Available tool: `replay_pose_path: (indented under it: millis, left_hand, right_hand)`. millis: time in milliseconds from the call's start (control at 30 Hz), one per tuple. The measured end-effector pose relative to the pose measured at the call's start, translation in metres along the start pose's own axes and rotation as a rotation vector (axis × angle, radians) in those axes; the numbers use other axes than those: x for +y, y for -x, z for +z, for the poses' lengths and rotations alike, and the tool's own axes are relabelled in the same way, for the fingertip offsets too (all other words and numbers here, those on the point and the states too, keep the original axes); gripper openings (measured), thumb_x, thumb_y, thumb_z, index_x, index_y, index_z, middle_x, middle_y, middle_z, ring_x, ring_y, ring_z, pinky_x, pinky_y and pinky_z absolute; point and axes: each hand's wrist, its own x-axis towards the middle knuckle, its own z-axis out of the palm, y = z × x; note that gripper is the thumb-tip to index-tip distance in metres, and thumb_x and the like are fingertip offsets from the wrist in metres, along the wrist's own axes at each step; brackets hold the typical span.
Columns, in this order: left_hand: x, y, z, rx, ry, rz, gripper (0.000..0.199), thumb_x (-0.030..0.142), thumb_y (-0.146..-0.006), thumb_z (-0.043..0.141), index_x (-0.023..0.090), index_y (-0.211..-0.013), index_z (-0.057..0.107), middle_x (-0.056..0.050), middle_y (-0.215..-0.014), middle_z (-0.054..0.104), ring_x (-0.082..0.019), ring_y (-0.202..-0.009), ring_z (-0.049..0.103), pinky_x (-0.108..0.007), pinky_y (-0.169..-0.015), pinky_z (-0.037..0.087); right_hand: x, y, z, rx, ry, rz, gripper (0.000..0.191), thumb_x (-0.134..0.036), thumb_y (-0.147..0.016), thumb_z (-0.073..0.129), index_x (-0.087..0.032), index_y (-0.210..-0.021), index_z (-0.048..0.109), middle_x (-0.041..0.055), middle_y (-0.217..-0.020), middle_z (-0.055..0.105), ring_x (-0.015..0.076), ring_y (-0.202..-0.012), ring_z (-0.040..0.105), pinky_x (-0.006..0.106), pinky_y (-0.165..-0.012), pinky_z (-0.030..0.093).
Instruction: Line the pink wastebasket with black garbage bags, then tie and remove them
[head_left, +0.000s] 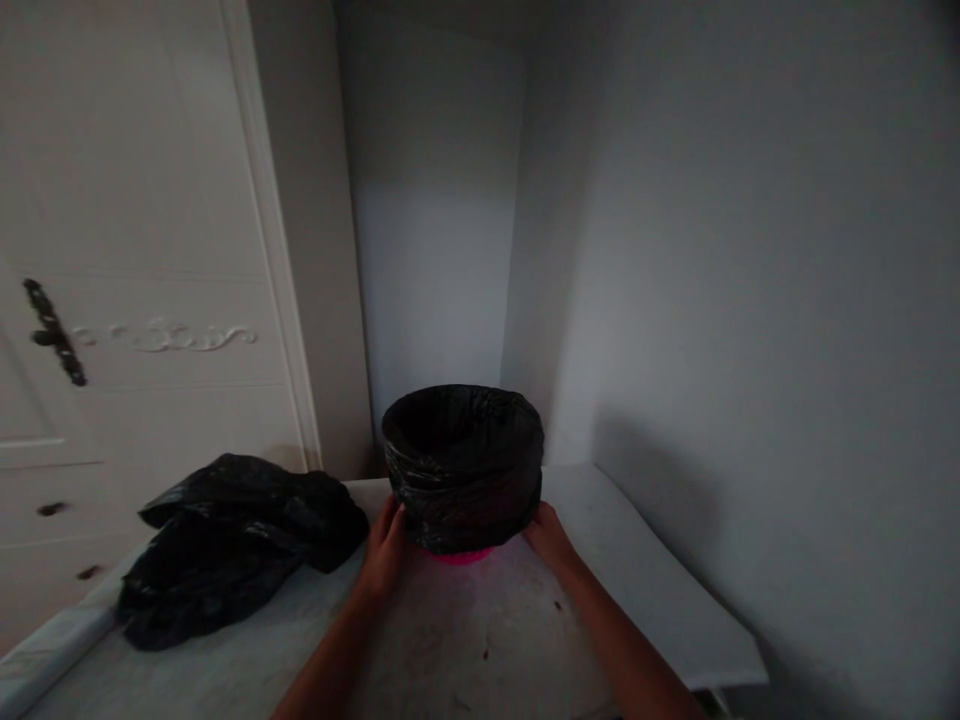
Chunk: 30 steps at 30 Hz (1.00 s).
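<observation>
A round bin stands upright on a pale table [525, 640], lined with a black plastic bag [465, 500] that is folded down over its rim and outside. Only the pink bottom of the bin [461, 556] shows below the bag. My left hand [386, 545] holds the lower left side of the bagged bin, and my right hand [546, 532] holds its lower right side. Some fingertips of both hands are hidden by the bag. To the left lies a crumpled heap of black plastic [240, 540].
White cabinet doors with a dark handle [56, 332] and small knobs rise at the left. A grey wall [750, 300] runs along the right. A few small dark specks [485, 655] lie on the table between my forearms.
</observation>
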Motion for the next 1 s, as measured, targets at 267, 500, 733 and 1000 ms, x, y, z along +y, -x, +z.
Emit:
replay_pose_path:
  millis: [267,500,733,1000]
  left_hand:
    - [0.003,0.002,0.000,-0.015,0.024,0.019,0.073,0.072,-0.088,0.060,0.021,-0.141,0.065,-0.012,-0.155,0.062,-0.035,-0.153,0.046,-0.051,-0.129,0.032]
    - [-0.008,-0.001,-0.003,-0.015,0.081,-0.021,0.077,0.073,-0.087,0.063,0.021,-0.144,0.063,-0.013,-0.160,0.058,-0.035,-0.154,0.044,-0.051,-0.128,0.033]
    - [-0.005,0.000,-0.003,0.036,0.034,-0.023,0.074,0.072,-0.086,0.063,0.020,-0.139,0.067,-0.014,-0.156,0.061,-0.037,-0.154,0.044,-0.053,-0.130,0.030]
    - [-0.003,-0.001,-0.004,0.015,0.068,-0.053,0.083,0.077,-0.079,0.066,0.020,-0.139,0.065,-0.015,-0.157,0.059,-0.037,-0.154,0.043,-0.052,-0.130,0.031]
  right_hand:
    - [-0.005,0.002,-0.002,-0.024,-0.050,0.040,0.046,-0.055,-0.089,0.058,-0.016,-0.097,0.082,0.0111,-0.098,0.082,0.0348,-0.101,0.070,0.044,-0.090,0.056]
    - [-0.003,0.001,-0.001,-0.040,-0.050,0.046,0.051,-0.059,-0.091,0.056,-0.014,-0.092,0.081,0.0117,-0.096,0.081,0.0343,-0.097,0.070,0.043,-0.086,0.055]
    - [-0.006,0.003,-0.004,-0.047,-0.112,0.061,0.044,-0.054,-0.088,0.061,-0.014,-0.089,0.080,0.0095,-0.089,0.079,0.0317,-0.092,0.069,0.041,-0.082,0.056]
    - [-0.008,0.003,-0.003,-0.027,-0.137,0.068,0.052,-0.063,-0.089,0.063,-0.015,-0.093,0.081,0.0102,-0.091,0.081,0.0330,-0.097,0.070,0.044,-0.088,0.057]
